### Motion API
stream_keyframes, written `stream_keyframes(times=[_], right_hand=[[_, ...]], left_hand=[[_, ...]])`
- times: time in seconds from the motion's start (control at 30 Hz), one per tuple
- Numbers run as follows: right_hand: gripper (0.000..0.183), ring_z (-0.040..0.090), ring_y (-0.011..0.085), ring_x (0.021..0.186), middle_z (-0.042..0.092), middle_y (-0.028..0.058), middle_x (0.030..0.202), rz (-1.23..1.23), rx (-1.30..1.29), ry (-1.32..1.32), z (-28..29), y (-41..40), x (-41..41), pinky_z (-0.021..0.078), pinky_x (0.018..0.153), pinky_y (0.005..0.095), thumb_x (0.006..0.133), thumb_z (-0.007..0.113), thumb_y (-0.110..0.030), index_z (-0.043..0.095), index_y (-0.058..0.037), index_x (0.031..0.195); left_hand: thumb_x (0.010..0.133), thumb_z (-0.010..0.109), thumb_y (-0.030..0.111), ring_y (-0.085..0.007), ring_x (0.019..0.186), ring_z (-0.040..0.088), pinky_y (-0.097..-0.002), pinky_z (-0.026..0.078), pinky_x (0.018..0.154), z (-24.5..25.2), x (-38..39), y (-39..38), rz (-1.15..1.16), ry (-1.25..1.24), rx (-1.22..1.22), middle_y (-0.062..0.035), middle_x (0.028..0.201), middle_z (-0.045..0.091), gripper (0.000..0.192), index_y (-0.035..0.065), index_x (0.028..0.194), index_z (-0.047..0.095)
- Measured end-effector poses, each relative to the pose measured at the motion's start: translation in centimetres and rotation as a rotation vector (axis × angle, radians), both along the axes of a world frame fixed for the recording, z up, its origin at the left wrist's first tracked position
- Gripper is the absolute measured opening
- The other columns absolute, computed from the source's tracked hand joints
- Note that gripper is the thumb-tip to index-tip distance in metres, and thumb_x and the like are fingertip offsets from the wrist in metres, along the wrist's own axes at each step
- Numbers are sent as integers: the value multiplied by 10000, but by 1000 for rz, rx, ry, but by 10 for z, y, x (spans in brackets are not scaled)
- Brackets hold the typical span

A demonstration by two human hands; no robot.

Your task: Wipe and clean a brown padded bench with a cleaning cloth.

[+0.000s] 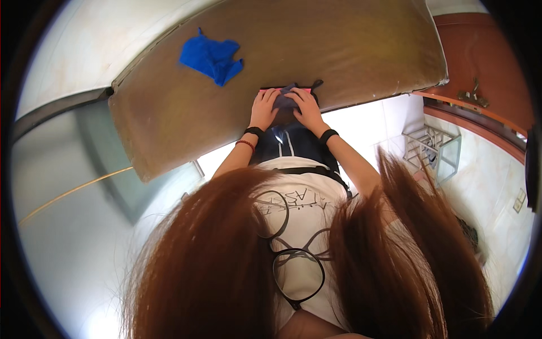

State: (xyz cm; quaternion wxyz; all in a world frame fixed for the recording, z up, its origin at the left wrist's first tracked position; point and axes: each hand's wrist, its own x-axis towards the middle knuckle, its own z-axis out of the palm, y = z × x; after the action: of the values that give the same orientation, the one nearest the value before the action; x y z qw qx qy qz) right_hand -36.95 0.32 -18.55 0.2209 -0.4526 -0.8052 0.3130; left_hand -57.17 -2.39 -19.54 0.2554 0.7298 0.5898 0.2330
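Observation:
A flat pink-and-black item (308, 90), perhaps a pouch or case, is at the near edge of the brown table, with a black loop strap (317, 84) at its right corner. Over its middle lies a bunched dark grey cloth (284, 101). My left hand (264, 109) holds the item's left side, its fingertips reaching the cloth. With bent fingers on the cloth, my right hand (308, 109) presses it against the item's right part. The palms and the item's near side are partly hidden. Farther off to the left, a crumpled blue cloth (211, 58) lies on the table.
The brown-covered table (338, 51) curves across the front. At right stand a reddish-brown wooden cabinet (478, 55) and a metal-framed rack (432, 150) on the floor. Long hair (211, 254) and hanging eyeglasses (298, 273) block part of the lower view.

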Motion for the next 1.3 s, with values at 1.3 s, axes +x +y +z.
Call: stream_keyframes(times=[1.3], right_hand=[[427,533,282,1084,541,82,1094,197,97,-43,-20,10,-110,425,917,432,750,659,-39,610,-170,1153]], left_hand=[[717,721,88,-415,1276,405,-513,315,1115,-16,-84,-39,139,237,-65,-167,1380,450,710,65,1370,444]])
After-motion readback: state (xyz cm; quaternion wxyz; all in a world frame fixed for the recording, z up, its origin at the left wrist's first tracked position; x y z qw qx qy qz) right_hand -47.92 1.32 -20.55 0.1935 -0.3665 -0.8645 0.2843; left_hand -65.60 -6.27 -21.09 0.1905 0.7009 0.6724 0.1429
